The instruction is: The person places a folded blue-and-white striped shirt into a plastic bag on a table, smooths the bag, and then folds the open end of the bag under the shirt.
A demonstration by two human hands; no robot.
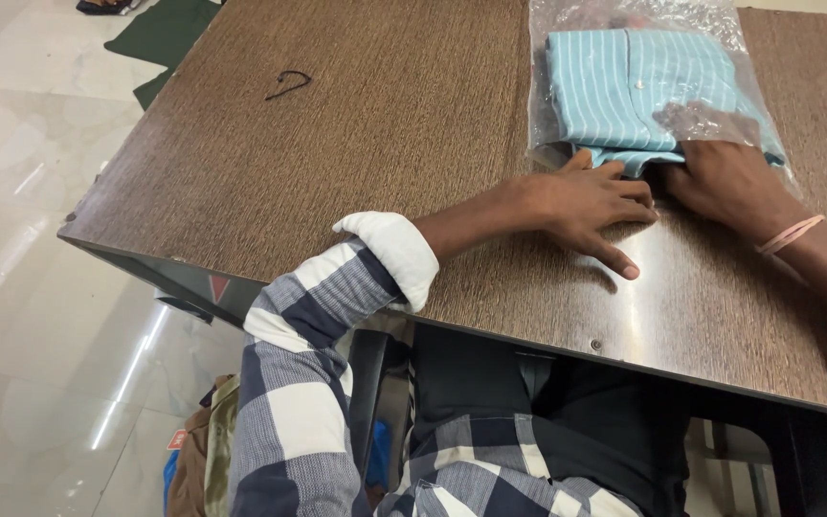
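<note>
A folded light-blue striped shirt (pixel 638 91) lies on the brown table (pixel 385 124) inside a clear plastic bag (pixel 567 57). My left hand (pixel 591 206) rests flat on the table, fingers spread, its fingertips touching the near open edge of the bag. My right hand (pixel 720 172) is pushed partly into the bag's mouth, its fingers under the plastic on the shirt's near right corner. A pale band (pixel 789 235) circles my right wrist. Whether the right fingers grip the shirt is hidden by the plastic.
A black hook-shaped mark or bent wire (pixel 287 84) lies on the table's far left part. Dark green cloth (pixel 160 38) lies on the pale tiled floor beyond the table. A bag or bundle (pixel 205 460) sits on the floor by my left side.
</note>
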